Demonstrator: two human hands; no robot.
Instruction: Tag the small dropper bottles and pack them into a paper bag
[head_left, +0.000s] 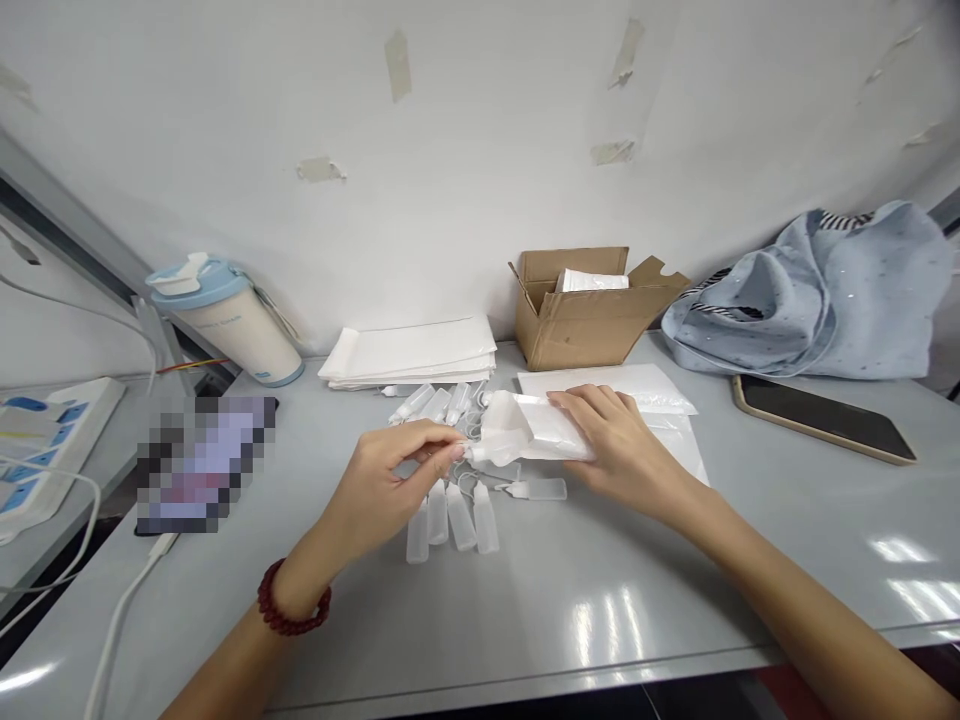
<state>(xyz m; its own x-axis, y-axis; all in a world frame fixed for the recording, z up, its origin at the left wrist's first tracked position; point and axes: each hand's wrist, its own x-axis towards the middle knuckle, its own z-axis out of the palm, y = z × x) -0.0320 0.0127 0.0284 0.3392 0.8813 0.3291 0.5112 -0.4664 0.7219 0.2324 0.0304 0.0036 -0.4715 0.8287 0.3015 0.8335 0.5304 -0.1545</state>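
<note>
My right hand grips a white padded mailer bag from its right side, fingers on top and thumb below. The bag's mouth gapes to the left. At that mouth my left hand, closed in a pinch, holds the tip end of a small squeeze bottle by its white cap; the rest of this bottle is hidden by the bag. Under and around my hands lie several translucent squeeze bottles with white caps and thin cords. One bottle lies on its side below the bag.
White mailers are stacked at the wall, and others lie right of my hands. Behind stands an open cardboard box. A tumbler, a charging phone, a power strip, a dark phone and a blue bag flank the grey table.
</note>
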